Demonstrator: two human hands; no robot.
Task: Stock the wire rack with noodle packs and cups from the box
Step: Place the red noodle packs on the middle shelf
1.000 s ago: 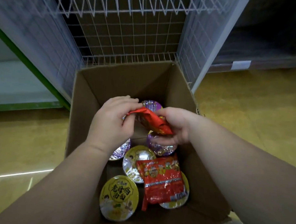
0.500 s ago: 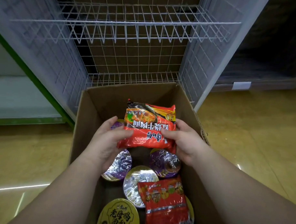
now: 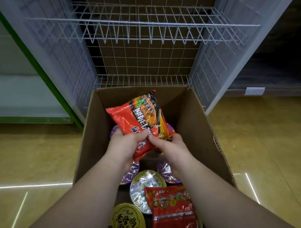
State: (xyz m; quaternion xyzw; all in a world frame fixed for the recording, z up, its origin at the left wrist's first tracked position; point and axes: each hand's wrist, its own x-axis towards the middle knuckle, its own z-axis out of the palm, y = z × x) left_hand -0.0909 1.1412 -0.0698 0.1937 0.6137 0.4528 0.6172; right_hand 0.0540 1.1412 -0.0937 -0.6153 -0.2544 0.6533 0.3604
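Above the open brown cardboard box (image 3: 193, 125), both hands now hold the red crinkled noodle pack (image 3: 137, 120) turned on end and raised towards the white wire rack (image 3: 142, 23); left hand (image 3: 126, 143) and right hand (image 3: 169, 147) fingers pinch its lower edge; shelving judged next

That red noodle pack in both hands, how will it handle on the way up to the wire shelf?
The red noodle pack looks light: the left hand and right hand hold only its lower edge. Its glossy, crinkled wrapper is probably slippery. It stays fairly flat, so likely semi-stiff, with brittle contents.
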